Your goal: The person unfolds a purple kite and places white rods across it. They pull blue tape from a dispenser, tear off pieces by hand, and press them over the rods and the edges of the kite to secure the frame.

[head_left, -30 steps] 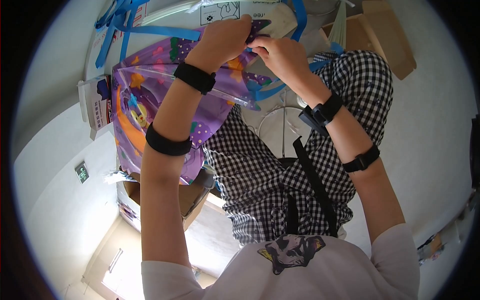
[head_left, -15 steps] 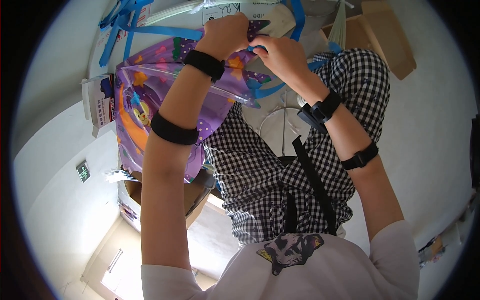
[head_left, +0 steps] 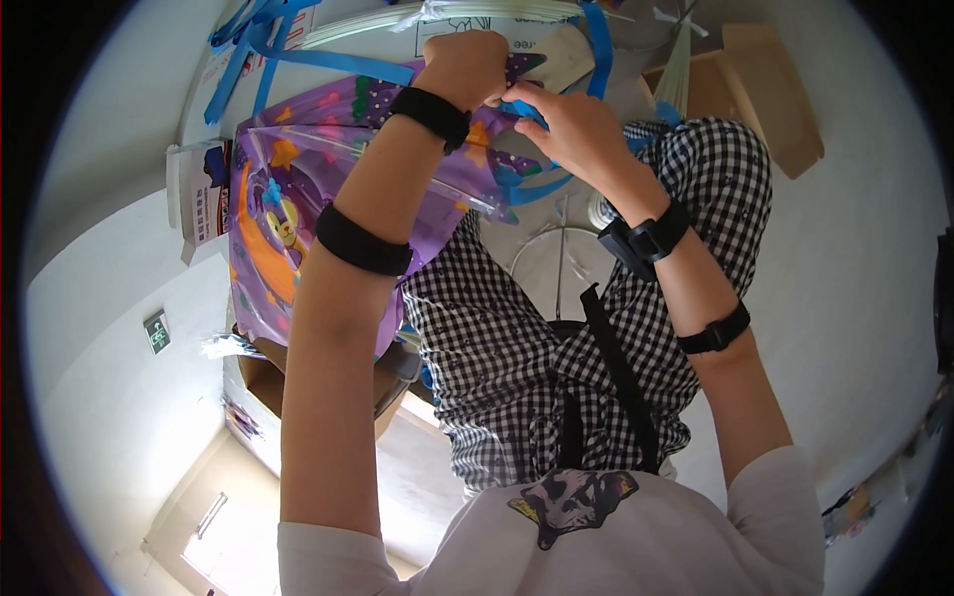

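Observation:
A glossy purple sheet, printed with stars, an orange crescent and a cartoon animal, lies in folds from the far left across to my left thigh. My left hand is closed at its far edge, with the fingertips hidden behind the back of the hand. Close beside it, the thumb and forefinger of my right hand pinch a folded bit of blue ribbon. The ribbon runs on in a loop under the right hand, and another length of it stretches left from my left hand.
Bundles of thin pale sticks lie at the far edge, and another stands by an open cardboard box at the far right. At the left is a small printed carton. A brown box sits beneath the sheet. A metal-ringed stool shows between my knees.
Both hands have shifted slightly right and nearer in the picture. My right thumb and forefinger now show further apart, with more of the blue ribbon visible between them.

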